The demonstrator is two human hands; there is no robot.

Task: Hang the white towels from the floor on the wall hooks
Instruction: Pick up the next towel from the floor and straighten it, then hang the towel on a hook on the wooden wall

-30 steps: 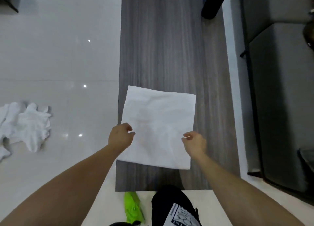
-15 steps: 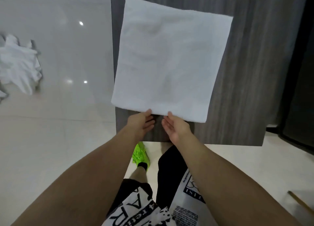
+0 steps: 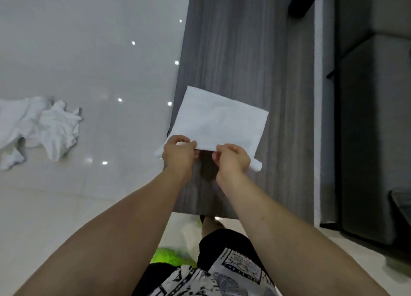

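Observation:
A flat white towel (image 3: 219, 123) lies against a grey wood-grain panel (image 3: 240, 51). My left hand (image 3: 179, 154) pinches the towel's near edge left of centre. My right hand (image 3: 232, 160) pinches the same edge right of centre, and the edge is lifted and curls at both ends. The two hands are close together. A crumpled heap of white towels (image 3: 37, 126) lies on the glossy tiled floor at the left. No wall hooks are in view.
A dark grey cabinet or sofa block (image 3: 373, 117) stands to the right of the panel. A dark object (image 3: 302, 0) sits at the panel's far end. My bright green shoe (image 3: 165, 255) and patterned shorts are below.
My hands moved from the towel's sides to its near edge and now pinch and lift it. The view has tilted, so the towel appears smaller and farther.

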